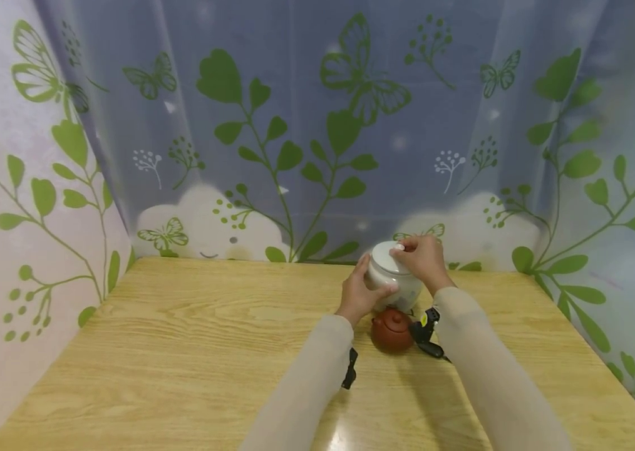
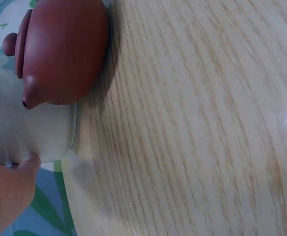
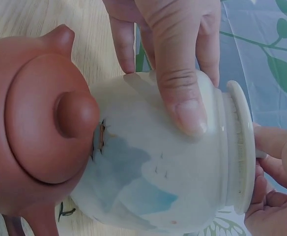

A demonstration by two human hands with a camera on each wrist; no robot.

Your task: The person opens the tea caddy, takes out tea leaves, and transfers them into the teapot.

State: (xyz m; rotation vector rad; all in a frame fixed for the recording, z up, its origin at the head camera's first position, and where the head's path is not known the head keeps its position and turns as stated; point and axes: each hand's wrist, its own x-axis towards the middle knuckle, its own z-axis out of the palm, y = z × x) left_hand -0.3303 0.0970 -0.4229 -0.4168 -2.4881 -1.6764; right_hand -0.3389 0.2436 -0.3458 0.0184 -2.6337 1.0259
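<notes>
A white lidded ceramic jar (image 1: pixel 402 292) stands toward the back right of the table, painted with blue-grey mountains that show in the right wrist view. My left hand (image 1: pixel 360 292) grips its body from the left, thumb (image 3: pixel 187 110) across the front and the other fingers round the far side. With my right hand (image 1: pixel 426 258) I pinch the knob of the white lid (image 3: pixel 242 147), which lies over the jar's mouth. A reddish-brown clay teapot (image 1: pixel 392 335), its own lid on, sits right in front of the jar and hides part of its base.
The wood-grain table (image 1: pixel 193 351) stretches out to the left and in front. Behind it hangs a blue curtain (image 1: pixel 295 125) printed with green leaves and butterflies, close to the jar. Patterned cloth also covers both sides. Black straps (image 1: pixel 430 319) sit around my wrists.
</notes>
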